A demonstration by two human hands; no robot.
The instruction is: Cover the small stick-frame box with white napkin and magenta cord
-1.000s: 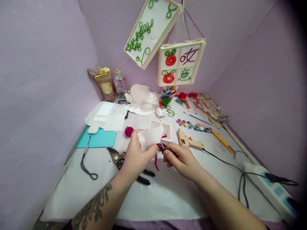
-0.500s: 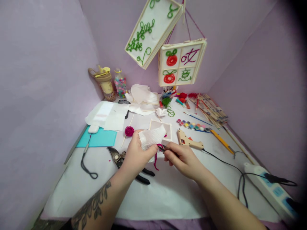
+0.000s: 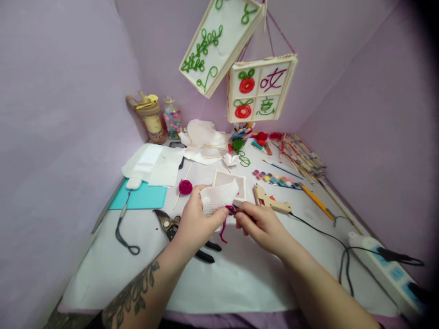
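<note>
My left hand [image 3: 199, 214] is closed on a white textured cloth [image 3: 219, 197]. Magenta yarn [image 3: 223, 232] hangs down below its thumb. In the fingers of my right hand [image 3: 255, 224] is a thin dark tool [image 3: 233, 209], its tip against the yarn at the left thumb; what kind of tool it is cannot be made out. Behind the cloth stands a small white frame [image 3: 240, 183]. Black-handled pruning shears [image 3: 168, 224] lie partly under my left forearm. A ball of magenta yarn [image 3: 185, 187] rests on the table left of the cloth.
A glue gun [image 3: 270, 201] with a black cord lies right of my hands, near paint pots [image 3: 274, 178] and an orange cutter [image 3: 317, 202]. A power strip [image 3: 391, 274] is at right, a turquoise pad [image 3: 147, 196] at left. Decorated panels [image 3: 262, 89] hang above.
The white cloth has tilted slightly and its top edge sits a little lower. Both hands keep nearly the same place and hold.
</note>
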